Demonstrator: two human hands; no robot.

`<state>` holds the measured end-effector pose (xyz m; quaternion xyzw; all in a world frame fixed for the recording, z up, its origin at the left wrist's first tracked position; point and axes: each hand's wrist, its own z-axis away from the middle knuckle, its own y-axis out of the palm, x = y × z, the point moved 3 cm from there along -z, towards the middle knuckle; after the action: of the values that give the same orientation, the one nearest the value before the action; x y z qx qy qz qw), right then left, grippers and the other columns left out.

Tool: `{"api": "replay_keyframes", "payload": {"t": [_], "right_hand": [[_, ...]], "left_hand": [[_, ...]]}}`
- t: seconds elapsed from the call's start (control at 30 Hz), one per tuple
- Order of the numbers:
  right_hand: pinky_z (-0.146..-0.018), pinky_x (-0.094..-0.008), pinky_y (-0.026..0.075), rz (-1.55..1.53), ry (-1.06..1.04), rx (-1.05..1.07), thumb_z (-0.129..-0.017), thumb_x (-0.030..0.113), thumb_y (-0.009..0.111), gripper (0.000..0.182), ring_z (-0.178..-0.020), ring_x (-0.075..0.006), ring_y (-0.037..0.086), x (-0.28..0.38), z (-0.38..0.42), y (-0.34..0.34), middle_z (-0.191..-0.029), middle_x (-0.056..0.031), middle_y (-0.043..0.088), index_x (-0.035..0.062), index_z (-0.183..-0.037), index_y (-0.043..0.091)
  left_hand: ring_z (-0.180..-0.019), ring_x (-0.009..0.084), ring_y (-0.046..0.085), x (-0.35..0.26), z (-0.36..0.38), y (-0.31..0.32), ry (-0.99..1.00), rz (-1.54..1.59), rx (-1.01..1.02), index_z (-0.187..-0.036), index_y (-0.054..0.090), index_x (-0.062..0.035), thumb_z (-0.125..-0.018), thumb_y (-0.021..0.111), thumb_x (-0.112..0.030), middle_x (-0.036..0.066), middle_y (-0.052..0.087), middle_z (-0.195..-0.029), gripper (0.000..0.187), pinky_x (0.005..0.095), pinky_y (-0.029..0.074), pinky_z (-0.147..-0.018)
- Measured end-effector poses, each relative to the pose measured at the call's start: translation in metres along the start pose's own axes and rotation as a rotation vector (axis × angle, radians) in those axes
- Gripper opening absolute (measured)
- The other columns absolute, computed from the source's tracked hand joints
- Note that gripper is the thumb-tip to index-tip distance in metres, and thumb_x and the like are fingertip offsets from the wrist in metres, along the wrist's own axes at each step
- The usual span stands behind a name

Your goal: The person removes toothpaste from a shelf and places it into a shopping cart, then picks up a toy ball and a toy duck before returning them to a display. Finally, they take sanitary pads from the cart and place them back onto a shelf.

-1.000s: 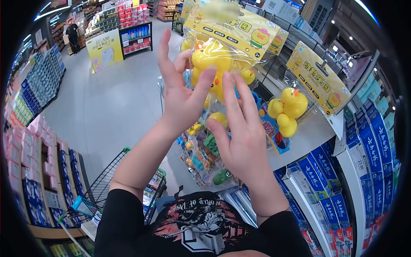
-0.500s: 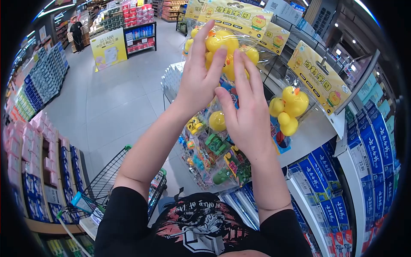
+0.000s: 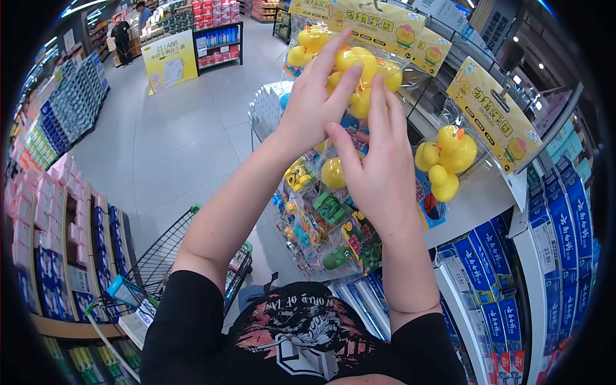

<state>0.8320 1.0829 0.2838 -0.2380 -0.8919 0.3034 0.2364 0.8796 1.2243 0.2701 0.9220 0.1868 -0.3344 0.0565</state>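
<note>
Both hands are raised before a hanging pack of yellow rubber ducks (image 3: 359,64) with a yellow header card (image 3: 375,24). My left hand (image 3: 317,96) has its fingers stretched upward at the left side of the ducks. Beside it, my right hand (image 3: 380,144) points up, thumb apart from the fingers. Whether either hand touches the plastic bag cannot be told. To the right hangs another duck pack (image 3: 447,160) under its own card (image 3: 493,115). Below the hands are bagged green toys (image 3: 332,208) and a single yellow ball-like toy (image 3: 333,173).
A wire shopping cart (image 3: 168,247) stands at the lower left. Shelves of blue boxes (image 3: 486,260) fill the right, and pink packages (image 3: 50,200) line the left. A yellow sign (image 3: 170,62) and a person in dark clothes (image 3: 121,40) are farther back.
The view has shifted, so the duck packs and shelves sit slightly farther right. Both hands keep nearly the same pose. A second distant person shows more clearly at the top left.
</note>
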Motion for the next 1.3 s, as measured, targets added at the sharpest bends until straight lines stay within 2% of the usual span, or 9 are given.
{"api": "replay_keyframes", "payload": {"t": [0.33,0.43,0.6,0.77,0.9,0.93,1.03,1.13,1.3], "right_hand": [[-0.097,-0.0477,0.051,-0.050,0.040,-0.019,-0.094,0.034,0.066,0.079,-0.124,-0.0491,0.054,0.007,-0.004,-0.001,-0.144,-0.0352,0.040,-0.0099,-0.149,0.031],[-0.098,-0.0482,0.051,-0.009,0.065,-0.019,-0.094,0.035,0.066,0.076,-0.126,-0.0488,0.053,0.008,-0.001,-0.005,-0.144,-0.0344,0.041,-0.0077,-0.149,0.034],[-0.105,-0.0471,0.045,0.161,-0.022,-0.066,-0.095,0.027,0.066,0.064,-0.134,-0.0468,0.046,0.019,0.014,-0.009,-0.150,-0.0307,0.039,-0.0028,-0.147,0.044],[-0.080,-0.0340,0.058,-0.097,-0.059,-0.114,-0.092,0.002,0.065,0.044,-0.102,-0.0279,0.067,0.036,0.045,-0.009,-0.147,-0.0217,0.048,-0.0021,-0.135,0.058],[-0.071,-0.0334,0.057,-0.267,-0.187,-0.010,-0.088,-0.001,0.068,0.034,-0.086,-0.0261,0.070,0.045,0.074,-0.006,-0.122,-0.0225,0.066,-0.0061,-0.121,0.066],[-0.070,-0.0337,0.056,-0.309,-0.302,0.074,-0.087,-0.001,0.069,0.031,-0.083,-0.0263,0.070,0.046,0.085,-0.002,-0.114,-0.0210,0.068,-0.0060,-0.118,0.067],[-0.062,-0.0345,0.050,-0.453,-0.620,0.337,-0.084,0.001,0.072,0.018,-0.070,-0.0281,0.068,0.050,0.115,0.018,-0.082,-0.0142,0.071,-0.0048,-0.101,0.072],[-0.055,-0.0328,0.045,-0.581,-0.498,0.561,-0.083,-0.001,0.072,0.009,-0.060,-0.0244,0.064,0.036,0.166,0.054,-0.074,-0.0123,0.068,-0.0036,-0.092,0.072],[-0.054,-0.0294,0.043,-0.560,-0.220,0.780,-0.087,-0.003,0.065,0.007,-0.052,-0.0174,0.058,0.011,0.234,0.083,-0.062,-0.0080,0.063,-0.0030,-0.088,0.072]], "left_hand": [[-0.117,0.0389,0.060,-0.008,-0.013,-0.002,0.091,-0.125,-0.031,-0.147,0.046,-0.0086,-0.099,0.057,-0.036,0.026,0.062,-0.125,0.057,0.0439,0.045,-0.103],[-0.112,0.0306,0.065,-0.013,-0.011,-0.004,0.025,-0.234,0.028,-0.149,0.046,-0.0132,-0.101,0.056,-0.035,0.021,0.064,-0.127,0.054,0.0367,0.050,-0.096],[-0.106,0.0325,0.067,0.007,-0.004,-0.003,0.144,-0.211,-0.028,-0.149,0.043,-0.0061,-0.099,0.059,-0.038,0.025,0.065,-0.121,0.062,0.0382,0.051,-0.093],[-0.098,0.0314,0.066,0.016,0.011,-0.014,0.149,-0.299,-0.111,-0.149,0.041,-0.0043,-0.098,0.061,-0.037,0.023,0.066,-0.114,0.064,0.0415,0.051,-0.089],[-0.096,0.0296,0.065,0.028,0.045,-0.044,0.021,-0.262,-0.201,-0.141,0.046,-0.0018,-0.097,0.062,-0.034,0.019,0.067,-0.109,0.057,0.0428,0.050,-0.087],[-0.090,0.0274,0.066,0.041,0.059,-0.052,0.115,-0.247,-0.306,-0.128,0.053,-0.0012,-0.096,0.065,-0.029,0.015,0.069,-0.097,0.045,0.0408,0.052,-0.081],[-0.079,0.0257,0.067,0.071,0.129,-0.087,-0.112,-0.205,-0.360,-0.119,0.058,-0.0023,-0.095,0.066,-0.024,0.012,0.068,-0.085,0.033,0.0379,0.053,-0.072],[-0.074,0.0233,0.067,0.116,0.237,-0.125,-0.491,-0.324,-0.504,-0.103,0.065,-0.0047,-0.094,0.065,-0.020,0.013,0.068,-0.080,0.017,0.0355,0.051,-0.065],[-0.079,0.0353,0.067,0.168,0.455,-0.194,-0.878,-0.689,-0.263,-0.099,0.066,-0.0044,-0.094,0.062,-0.027,0.017,0.068,-0.082,0.023,0.0447,0.052,-0.070]]}}
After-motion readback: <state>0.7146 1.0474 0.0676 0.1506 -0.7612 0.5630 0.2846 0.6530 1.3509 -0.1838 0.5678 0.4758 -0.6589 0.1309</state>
